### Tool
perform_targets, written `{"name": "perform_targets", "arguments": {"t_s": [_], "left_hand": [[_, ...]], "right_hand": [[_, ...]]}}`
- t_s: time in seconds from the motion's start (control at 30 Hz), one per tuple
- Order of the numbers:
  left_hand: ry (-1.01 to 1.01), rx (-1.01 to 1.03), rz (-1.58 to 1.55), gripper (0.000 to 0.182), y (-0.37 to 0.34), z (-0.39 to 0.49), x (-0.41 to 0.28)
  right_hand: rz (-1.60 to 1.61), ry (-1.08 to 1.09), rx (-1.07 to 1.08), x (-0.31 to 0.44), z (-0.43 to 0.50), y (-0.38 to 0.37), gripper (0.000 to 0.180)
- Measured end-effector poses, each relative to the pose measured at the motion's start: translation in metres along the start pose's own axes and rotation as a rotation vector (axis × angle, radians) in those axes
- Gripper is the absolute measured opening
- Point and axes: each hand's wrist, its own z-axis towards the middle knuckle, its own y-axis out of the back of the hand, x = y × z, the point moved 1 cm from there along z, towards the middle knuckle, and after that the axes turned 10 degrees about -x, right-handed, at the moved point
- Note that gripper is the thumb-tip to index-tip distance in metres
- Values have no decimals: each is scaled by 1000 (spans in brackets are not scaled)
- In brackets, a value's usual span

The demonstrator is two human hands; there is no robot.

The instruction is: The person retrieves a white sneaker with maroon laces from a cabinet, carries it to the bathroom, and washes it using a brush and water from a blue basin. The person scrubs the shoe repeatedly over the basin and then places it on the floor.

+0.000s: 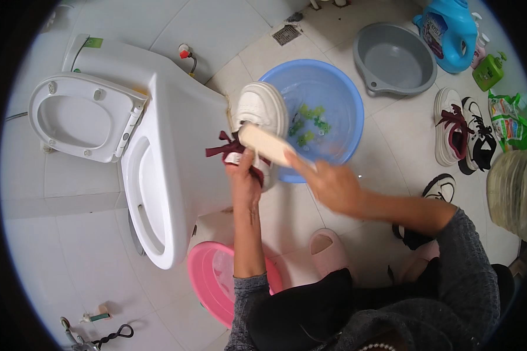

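My left hand (244, 180) grips a white sneaker (259, 107) with dark red laces and lining by its heel end, toe pointing away from me. My right hand (336, 186) is closed around the handle of a pale brush (265, 144), whose head lies over the sneaker's tongue and laces; its bristles are hidden, and the hand is slightly blurred. Beneath and to the right of the sneaker stands a blue plastic basin (355, 118) holding water, with green flower shapes in its bottom.
A toilet (175, 131) stands left, a pink basin (208, 281) near my left forearm. A grey basin (395, 57), a blue detergent bottle (450, 35), a green pump bottle (488, 72) and several shoes, including a white sneaker (445, 127) with dark red laces, are at right. A floor drain (286, 34) lies beyond.
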Motion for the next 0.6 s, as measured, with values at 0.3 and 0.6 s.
{"name": "perform_targets", "arguments": {"t_s": [0.3, 0.6], "left_hand": [[-116, 3, 84, 24, -3, -1, 8], [-277, -26, 562, 32, -1, -8, 24]], "right_hand": [[-16, -132, -146, -25, 62, -6, 64], [16, -324, -26, -37, 81, -9, 60]]}}
